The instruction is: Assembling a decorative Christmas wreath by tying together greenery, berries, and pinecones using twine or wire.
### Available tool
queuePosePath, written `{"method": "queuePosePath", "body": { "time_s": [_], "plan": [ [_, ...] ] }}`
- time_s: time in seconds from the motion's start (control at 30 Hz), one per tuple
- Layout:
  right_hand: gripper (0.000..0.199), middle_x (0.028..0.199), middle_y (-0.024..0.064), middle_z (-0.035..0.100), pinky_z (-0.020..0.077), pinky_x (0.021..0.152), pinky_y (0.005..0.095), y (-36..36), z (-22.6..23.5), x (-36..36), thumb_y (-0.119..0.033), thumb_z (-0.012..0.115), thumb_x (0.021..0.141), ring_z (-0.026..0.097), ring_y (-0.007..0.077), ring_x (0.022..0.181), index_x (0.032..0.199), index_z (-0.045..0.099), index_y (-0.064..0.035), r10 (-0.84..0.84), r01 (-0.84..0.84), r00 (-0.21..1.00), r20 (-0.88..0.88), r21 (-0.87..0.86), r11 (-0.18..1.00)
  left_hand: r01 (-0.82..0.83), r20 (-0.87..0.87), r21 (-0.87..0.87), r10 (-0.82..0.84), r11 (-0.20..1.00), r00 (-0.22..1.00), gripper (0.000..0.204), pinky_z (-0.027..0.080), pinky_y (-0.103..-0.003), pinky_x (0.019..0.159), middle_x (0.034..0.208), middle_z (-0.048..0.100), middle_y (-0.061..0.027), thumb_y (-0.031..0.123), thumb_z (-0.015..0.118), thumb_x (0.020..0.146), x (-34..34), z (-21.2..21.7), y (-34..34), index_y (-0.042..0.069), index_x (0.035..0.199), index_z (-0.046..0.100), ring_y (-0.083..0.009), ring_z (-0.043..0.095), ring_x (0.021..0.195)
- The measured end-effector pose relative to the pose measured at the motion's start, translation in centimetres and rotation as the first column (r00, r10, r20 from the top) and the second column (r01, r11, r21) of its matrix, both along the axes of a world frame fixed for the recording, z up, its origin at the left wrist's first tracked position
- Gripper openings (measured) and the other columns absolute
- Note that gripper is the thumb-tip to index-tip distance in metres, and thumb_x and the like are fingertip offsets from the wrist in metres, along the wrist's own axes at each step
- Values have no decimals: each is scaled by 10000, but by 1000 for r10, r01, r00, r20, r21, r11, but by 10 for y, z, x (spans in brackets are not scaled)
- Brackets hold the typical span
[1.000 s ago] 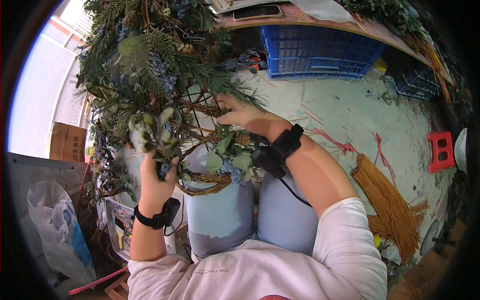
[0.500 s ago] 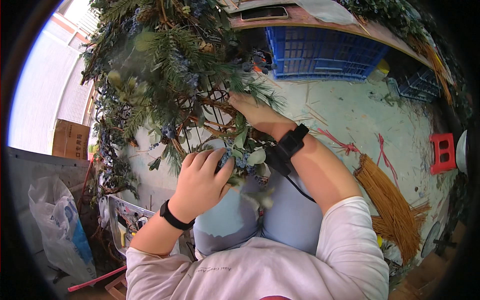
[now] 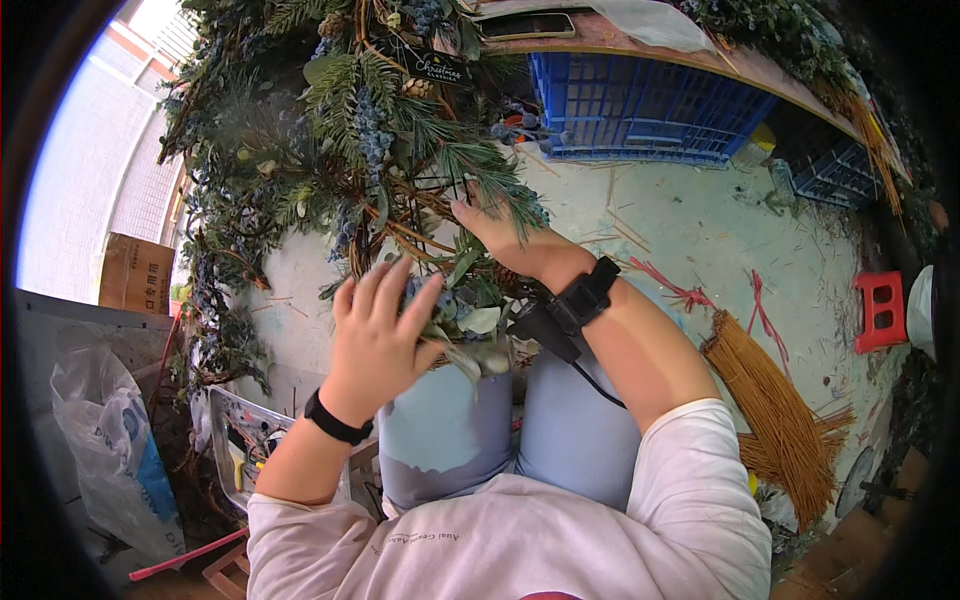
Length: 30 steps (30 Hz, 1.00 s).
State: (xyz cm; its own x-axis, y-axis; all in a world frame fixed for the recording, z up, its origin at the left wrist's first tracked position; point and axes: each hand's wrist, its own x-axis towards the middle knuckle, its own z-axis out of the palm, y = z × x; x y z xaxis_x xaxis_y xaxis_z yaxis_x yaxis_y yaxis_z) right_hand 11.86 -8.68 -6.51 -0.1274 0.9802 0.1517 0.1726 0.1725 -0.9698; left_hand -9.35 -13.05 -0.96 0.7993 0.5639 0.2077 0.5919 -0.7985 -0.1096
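In front of my lap is an artificial greenery wreath [image 3: 375,140] of pine sprigs, eucalyptus leaves, blue berries and brown twigs, with a dark tag [image 3: 437,68] on its upper part. My right hand [image 3: 505,238] grips the wreath's twig frame from the right; pine needles cover some of its fingers. My left hand [image 3: 382,325] is open at the near end, fingers spread over a cluster of leaves and blue berries. Whether its fingertips touch the leaves I cannot tell. Just below the left hand, pale leaves [image 3: 470,358] are blurred.
More greenery [image 3: 230,270] hangs at the left. A phone [image 3: 527,26] lies on the bench, above a blue crate [image 3: 640,105]. On the floor at right are a bundle of brown sticks [image 3: 770,410] and a red stool [image 3: 880,312]. A metal tray [image 3: 237,415] stands beside my left arm.
My left hand has spread its fingers and let go of the berry cluster, shifting slightly left. The wreath's upper part has turned, showing the tag more plainly. My right hand stays in nearly the same place.
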Motion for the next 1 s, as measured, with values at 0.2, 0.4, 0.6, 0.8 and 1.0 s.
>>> {"method": "queuePosePath", "body": {
  "time_s": [0.2, 0.4, 0.6, 0.8, 1.0],
  "plan": [
    [580, 1296, 224, 399, 276, 1005, 372, 1, 3, -4, -393, 442, 874, 365, 325, 1220, 1272, 368, 23, -3, 3, 1000, -4, 60, 998, -49, -124, -12, 47, 999, 991, 747, 176, -599, 960, 1355, 307, -206, 525, 599, 630, 7, -7, -20, 142, 1251, 436, -420, 250, 1254],
    [489, 1221, 256, 443, 327, 961, 398, 4, -11, -3, -325, 442, 865, 416, 381, 1137, 1208, 430, 23, -99, 75, 972, 213, 118, 990, 122, -20, -211, -129, 970, 991, 658, 210, -579, 939, 1338, 357, -183, 647, 385, 774, 13, 10, -14, 176, 1219, 501, -393, 272, 1261],
    [342, 1089, 253, 510, 372, 884, 419, 3, -7, 2, -231, 414, 844, 476, 400, 1012, 1041, 512, 32, -127, 87, 956, 263, 160, 983, 125, 302, -410, 5, 904, 953, 210, 394, -382, 872, 1057, 570, -153, 108, 539, 791, 13, 49, 19, 17, 960, 625, -318, 525, 999],
    [262, 972, 233, 546, 404, 795, 419, -1, 10, 4, -189, 411, 842, 511, 373, 927, 924, 519, 34, -96, 78, 947, 306, 70, 994, 47, 196, -221, -3, 974, 981, 221, 399, -407, 864, 1023, 578, -121, 99, 564, 765, 33, 28, 42, 7, 963, 594, -312, 495, 1028],
    [257, 971, 196, 565, 402, 793, 385, 4, 4, 9, -184, 434, 862, 522, 333, 895, 985, 525, 22, -51, 22, 974, 220, 132, 991, -10, -3, -118, 10, 993, 1000, 176, 378, -402, 861, 934, 577, -97, 101, 579, 742, 45, 16, 51, 41, 908, 579, -296, 486, 990]
  ]
}}
